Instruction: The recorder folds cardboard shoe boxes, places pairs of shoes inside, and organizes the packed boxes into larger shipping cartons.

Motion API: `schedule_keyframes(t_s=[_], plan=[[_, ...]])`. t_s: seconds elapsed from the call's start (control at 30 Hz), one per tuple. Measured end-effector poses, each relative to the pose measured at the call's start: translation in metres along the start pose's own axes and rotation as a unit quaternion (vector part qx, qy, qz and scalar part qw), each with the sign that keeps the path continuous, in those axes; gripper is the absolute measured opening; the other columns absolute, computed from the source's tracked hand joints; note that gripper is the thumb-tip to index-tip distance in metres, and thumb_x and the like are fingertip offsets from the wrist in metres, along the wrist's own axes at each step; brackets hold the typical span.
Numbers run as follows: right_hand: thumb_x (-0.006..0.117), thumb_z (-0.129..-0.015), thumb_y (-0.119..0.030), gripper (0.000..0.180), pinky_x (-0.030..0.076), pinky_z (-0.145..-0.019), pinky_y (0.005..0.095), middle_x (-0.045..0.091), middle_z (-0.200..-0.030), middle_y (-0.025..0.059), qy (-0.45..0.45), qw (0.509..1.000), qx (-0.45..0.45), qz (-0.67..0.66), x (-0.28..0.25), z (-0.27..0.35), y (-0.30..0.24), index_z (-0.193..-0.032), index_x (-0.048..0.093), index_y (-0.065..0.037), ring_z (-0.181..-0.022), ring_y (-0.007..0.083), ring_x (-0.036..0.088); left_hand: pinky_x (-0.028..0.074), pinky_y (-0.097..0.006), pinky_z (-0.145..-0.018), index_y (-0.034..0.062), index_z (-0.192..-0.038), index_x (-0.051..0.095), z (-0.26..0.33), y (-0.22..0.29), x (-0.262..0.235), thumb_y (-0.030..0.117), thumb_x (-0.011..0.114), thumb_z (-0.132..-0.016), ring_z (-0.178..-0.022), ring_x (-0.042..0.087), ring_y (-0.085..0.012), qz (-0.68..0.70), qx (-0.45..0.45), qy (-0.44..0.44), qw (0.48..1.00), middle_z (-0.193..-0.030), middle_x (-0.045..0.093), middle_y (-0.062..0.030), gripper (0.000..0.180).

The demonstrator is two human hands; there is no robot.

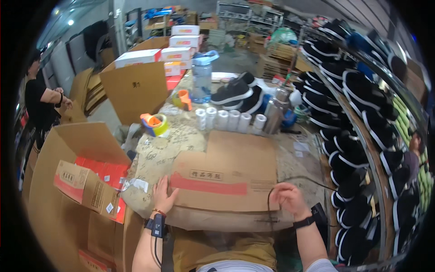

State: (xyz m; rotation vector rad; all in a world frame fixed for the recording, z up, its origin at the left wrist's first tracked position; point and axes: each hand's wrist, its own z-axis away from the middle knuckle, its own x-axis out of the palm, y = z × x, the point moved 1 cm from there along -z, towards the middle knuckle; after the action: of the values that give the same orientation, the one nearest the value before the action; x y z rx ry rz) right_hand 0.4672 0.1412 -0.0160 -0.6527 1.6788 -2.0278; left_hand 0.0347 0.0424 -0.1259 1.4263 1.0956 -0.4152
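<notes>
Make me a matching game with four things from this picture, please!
Things:
1. left hand
2. water bottle
3. white rolls
4. flat cardboard

Clues:
A. standing side by side
B. brown with a reddish band
C. at the flat cardboard's left edge
D. see-through and blue

Right pairs: 1-C, 2-D, 3-A, 4-B

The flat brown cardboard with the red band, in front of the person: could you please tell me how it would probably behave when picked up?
The cardboard likely feels light for its size, since it lies flat and looks thin. Its mostly even surface suggests it would stay fairly stiff. Its flat shape makes rolling unlikely.
</notes>
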Motion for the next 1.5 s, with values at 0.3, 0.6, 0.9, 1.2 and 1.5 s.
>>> schedule_keyframes(t_s=[0.3,0.6,0.9,1.2,1.5], plan=[[0.053,-0.066,0.001,0.007,0.046,-0.063,0.0371,0.059,-0.066,0.0128,-0.084,0.887,-0.098,0.443,-0.019,0.057,0.039,-0.065,0.058,-0.004,-0.067,0.0313,0.059,0.017,-0.049,-0.113,0.0053,-0.139,0.04,0.009,0.031,0.016,0.026,0.072,-0.076,-0.138,0.027,-0.0355,-0.007,-0.065,0.071,0.995,-0.146,0.036,-0.0163,0.074],[0.055,-0.069,0.007,0.009,0.044,-0.06,0.0312,0.055,-0.067,0.0072,-0.272,0.876,-0.387,0.092,0.149,-0.004,-0.109,-0.07,0.056,-0.002,-0.065,0.0204,0.056,0.031,-0.04,-0.109,-0.002,-0.136,0.04,0.109,0.271,0.078,0.03,0.072,-0.081,-0.13,0.04,-0.0289,0.462,0.182,-0.235,0.835,-0.139,0.043,-0.0194,0.071],[0.053,-0.064,0.007,0.01,0.037,-0.044,0.0239,0.057,-0.056,0.0036,-0.515,0.834,-0.096,-0.173,0.227,0.029,-0.043,-0.064,0.059,-0.001,-0.049,0.0087,0.05,0.038,-0.038,-0.103,-0.004,-0.122,0.053,0.081,0.28,0.048,0.033,0.076,-0.077,-0.12,0.05,-0.0244,0.689,-0.08,-0.636,0.339,-0.128,0.053,-0.0179,0.062],[0.053,-0.079,-0.007,0.016,0.044,-0.049,0.0302,0.062,-0.064,0.0057,-0.458,0.809,0.06,0.364,0.13,0.036,0.141,-0.067,0.062,-0.003,-0.055,0.0167,0.056,0.05,-0.037,-0.084,0.004,-0.109,0.063,0.073,0.3,0.007,0.024,0.077,-0.072,-0.097,0.063,-0.0291,0.29,0.468,-0.429,0.716,-0.109,0.064,-0.0136,0.044],[0.055,-0.081,-0.016,0.021,0.047,-0.055,0.0355,0.065,-0.07,0.0107,-0.469,0.8,-0.069,0.369,0.178,0.047,0.098,-0.07,0.065,-0.001,-0.061,0.0221,0.06,0.037,-0.036,-0.103,0.004,-0.146,0.025,0.067,0.275,0.016,0.013,0.068,-0.082,-0.123,0.047,-0.0211,0.475,0.222,-0.539,0.659,-0.13,0.05,-0.0122,0.078]])
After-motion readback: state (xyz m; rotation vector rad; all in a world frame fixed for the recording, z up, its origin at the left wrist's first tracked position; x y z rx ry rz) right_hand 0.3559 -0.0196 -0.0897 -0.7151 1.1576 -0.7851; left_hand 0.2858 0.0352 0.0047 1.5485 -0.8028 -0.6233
